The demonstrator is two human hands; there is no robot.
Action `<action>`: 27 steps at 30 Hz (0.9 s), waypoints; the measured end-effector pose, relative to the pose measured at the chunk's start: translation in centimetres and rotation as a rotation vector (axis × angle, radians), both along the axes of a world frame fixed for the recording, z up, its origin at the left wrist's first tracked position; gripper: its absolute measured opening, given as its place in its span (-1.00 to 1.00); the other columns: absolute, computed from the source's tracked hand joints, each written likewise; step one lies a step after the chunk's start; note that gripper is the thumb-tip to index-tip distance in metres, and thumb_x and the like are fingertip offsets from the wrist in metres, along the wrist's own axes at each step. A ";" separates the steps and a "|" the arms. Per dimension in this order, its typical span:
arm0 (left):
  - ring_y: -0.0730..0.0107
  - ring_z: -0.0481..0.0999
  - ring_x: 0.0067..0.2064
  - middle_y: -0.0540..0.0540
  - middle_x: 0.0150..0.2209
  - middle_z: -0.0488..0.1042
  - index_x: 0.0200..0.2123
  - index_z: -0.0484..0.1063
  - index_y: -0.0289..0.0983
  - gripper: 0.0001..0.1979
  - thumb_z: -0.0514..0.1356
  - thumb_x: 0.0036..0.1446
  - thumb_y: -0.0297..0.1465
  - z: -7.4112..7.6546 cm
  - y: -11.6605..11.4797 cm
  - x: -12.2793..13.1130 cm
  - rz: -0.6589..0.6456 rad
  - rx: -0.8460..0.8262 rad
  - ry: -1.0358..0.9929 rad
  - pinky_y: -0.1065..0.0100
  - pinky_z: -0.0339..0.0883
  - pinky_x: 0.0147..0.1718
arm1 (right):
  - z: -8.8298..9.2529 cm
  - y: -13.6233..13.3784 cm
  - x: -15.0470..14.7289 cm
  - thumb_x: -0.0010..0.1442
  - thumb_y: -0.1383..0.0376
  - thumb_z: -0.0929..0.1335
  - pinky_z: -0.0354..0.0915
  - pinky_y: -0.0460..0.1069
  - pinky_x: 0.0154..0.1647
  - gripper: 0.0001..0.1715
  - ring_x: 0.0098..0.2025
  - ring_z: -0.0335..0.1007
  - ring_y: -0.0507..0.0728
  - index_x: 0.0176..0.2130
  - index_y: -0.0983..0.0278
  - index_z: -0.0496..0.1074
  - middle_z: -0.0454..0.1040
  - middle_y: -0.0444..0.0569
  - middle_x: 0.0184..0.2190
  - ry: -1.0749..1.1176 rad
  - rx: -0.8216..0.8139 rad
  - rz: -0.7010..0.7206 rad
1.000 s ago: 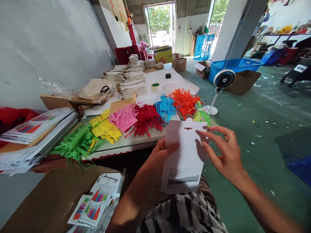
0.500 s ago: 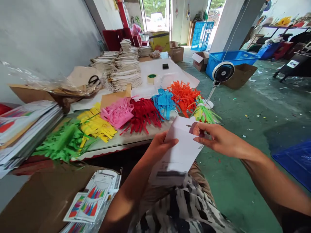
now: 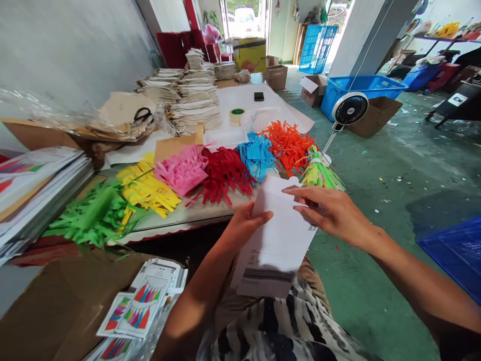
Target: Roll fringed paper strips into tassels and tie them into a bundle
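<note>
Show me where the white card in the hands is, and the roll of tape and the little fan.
white card (image 3: 276,235), head view, on its blank middle face.
roll of tape (image 3: 236,116), head view, on the side wall of the roll.
little fan (image 3: 351,109), head view, on the round front grille.

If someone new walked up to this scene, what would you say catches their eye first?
Most striking is the row of bright fringed paper piles along the table's near edge: green, yellow, pink, red, blue and orange. In front of them, the left hand and right hand hold a white card sleeve over the lap. A standing fan stands on the green floor to the right.
</note>
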State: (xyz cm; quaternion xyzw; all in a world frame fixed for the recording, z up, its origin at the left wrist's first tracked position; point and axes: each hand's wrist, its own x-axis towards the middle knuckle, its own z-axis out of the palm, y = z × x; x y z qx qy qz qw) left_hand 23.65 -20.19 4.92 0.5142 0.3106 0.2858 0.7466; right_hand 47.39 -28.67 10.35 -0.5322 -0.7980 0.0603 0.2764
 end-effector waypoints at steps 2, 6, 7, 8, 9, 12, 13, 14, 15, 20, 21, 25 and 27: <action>0.30 0.55 -0.35 -0.13 -0.28 0.66 -0.13 0.63 -0.33 -0.52 0.55 -0.03 -0.15 -0.5 0.1 -0.2 -0.007 -0.027 -0.001 0.36 0.36 -0.32 | -0.7 0.0 0.4 0.50 0.32 0.29 0.54 0.11 0.03 -0.58 0.04 0.61 0.19 0.28 0.20 0.43 0.65 0.06 0.04 -0.133 0.131 0.066; 0.30 0.58 -0.36 -0.15 -0.26 0.67 -0.12 0.64 -0.33 -0.53 0.55 -0.03 -0.16 -1.4 0.1 -0.3 -0.020 -0.060 -0.008 0.37 0.38 -0.34 | -2.4 0.1 1.1 0.50 0.44 0.23 0.60 0.15 0.05 -0.57 0.09 0.63 0.23 0.22 0.28 0.49 0.69 0.09 -0.02 -0.360 0.215 0.124; 0.29 0.58 -0.36 -0.16 -0.26 0.68 -0.12 0.64 -0.34 -0.52 0.56 -0.03 -0.17 -1.5 0.1 -0.3 -0.022 -0.069 -0.009 0.38 0.38 -0.35 | -2.7 0.1 1.2 0.50 0.44 0.24 0.62 0.14 0.02 -0.60 0.07 0.65 0.23 0.18 0.29 0.51 0.70 0.08 -0.02 -0.381 0.218 0.121; 0.29 0.59 -0.37 -0.17 -0.26 0.68 -0.11 0.64 -0.34 -0.51 0.56 -0.03 -0.17 -1.6 0.0 -0.2 -0.024 -0.082 -0.009 0.38 0.39 -0.35 | -2.9 0.1 1.2 0.50 0.42 0.25 0.63 0.12 -0.01 -0.63 0.04 0.66 0.22 0.14 0.28 0.54 0.70 0.06 -0.02 -0.382 0.220 0.117; 0.29 0.59 -0.38 -0.17 -0.25 0.68 -0.10 0.63 -0.35 -0.50 0.56 -0.04 -0.16 -1.7 -0.1 -0.2 -0.025 -0.098 -0.009 0.38 0.40 -0.36 | -3.0 0.0 1.3 0.50 0.41 0.26 0.63 0.10 -0.04 -0.67 0.01 0.68 0.20 0.10 0.27 0.55 0.71 0.03 -0.02 -0.361 0.219 0.114; 0.28 0.60 -0.40 -0.16 -0.27 0.68 -0.10 0.62 -0.34 -0.47 0.57 -0.07 -0.16 -1.9 -0.3 -0.2 0.004 -0.138 0.009 0.37 0.42 -0.39 | -2.9 -0.6 1.2 0.47 0.37 0.32 0.62 0.07 -0.03 -0.72 -0.04 0.69 0.15 0.05 0.17 0.58 0.72 -0.05 -0.03 -0.196 0.250 0.083; 0.28 0.61 -0.40 -0.15 -0.27 0.68 -0.09 0.61 -0.33 -0.46 0.58 -0.08 -0.16 -2.0 -0.4 -0.3 0.027 -0.143 0.020 0.36 0.42 -0.39 | -2.9 -0.9 1.3 0.45 0.36 0.34 0.61 0.08 -0.01 -0.73 -0.05 0.69 0.15 0.04 0.14 0.58 0.72 -0.07 -0.05 -0.122 0.282 0.037; 0.27 0.61 -0.40 -0.14 -0.28 0.68 -0.07 0.60 -0.32 -0.45 0.58 -0.09 -0.17 -2.1 -0.4 -0.5 0.058 -0.146 0.030 0.36 0.43 -0.40 | -2.9 -1.3 1.4 0.44 0.35 0.35 0.59 0.09 0.01 -0.75 -0.06 0.69 0.16 0.02 0.13 0.59 0.72 -0.07 -0.08 -0.049 0.326 -0.034; 0.27 0.61 -0.40 -0.14 -0.27 0.69 -0.04 0.59 -0.31 -0.42 0.58 -0.09 -0.17 -2.3 -0.5 -0.8 0.087 -0.147 0.035 0.36 0.44 -0.40 | -3.1 -1.7 1.5 0.44 0.33 0.36 0.58 0.12 0.04 -0.76 -0.06 0.69 0.18 0.00 0.12 0.60 0.72 -0.07 -0.10 0.005 0.356 -0.128; 0.25 0.64 -0.32 -0.17 -0.14 0.69 0.12 0.50 -0.25 -0.34 0.55 -0.01 -0.17 -2.9 -0.7 -2.4 0.202 -0.128 0.004 0.33 0.50 -0.35 | -5.5 -3.7 1.6 0.47 0.19 0.33 0.46 0.36 0.17 -0.51 0.22 0.51 0.41 0.31 0.21 0.43 0.55 0.19 0.20 -0.011 0.253 -0.481; 0.25 0.63 -0.31 -0.16 -0.13 0.69 0.13 0.50 -0.25 -0.34 0.55 0.00 -0.17 -2.9 -0.7 -2.4 0.210 -0.112 0.004 0.34 0.50 -0.34 | -5.9 -3.9 1.1 0.45 0.20 0.34 0.42 0.38 0.21 -0.41 0.27 0.45 0.43 0.40 0.20 0.32 0.49 0.22 0.27 -0.007 0.268 -0.472; 0.31 0.57 -0.32 -0.12 -0.22 0.65 0.01 0.56 -0.30 -0.41 0.56 -0.05 -0.18 -2.5 -1.4 -1.5 0.156 -0.016 0.031 0.39 0.43 -0.34 | -6.2 -3.8 -2.5 0.37 0.34 0.40 0.42 0.33 0.17 -0.25 0.20 0.48 0.39 0.44 0.09 0.22 0.54 0.16 0.16 -0.048 0.413 -0.269; 0.32 0.53 -0.32 -0.10 -0.25 0.62 -0.07 0.58 -0.31 -0.47 0.55 -0.05 -0.17 -2.4 -2.1 -0.8 0.112 0.020 0.044 0.39 0.40 -0.35 | -6.0 -3.2 -4.1 0.37 0.32 0.41 0.46 0.30 0.07 -0.37 0.11 0.50 0.39 0.36 0.16 0.29 0.56 0.19 0.09 -0.104 0.356 -0.232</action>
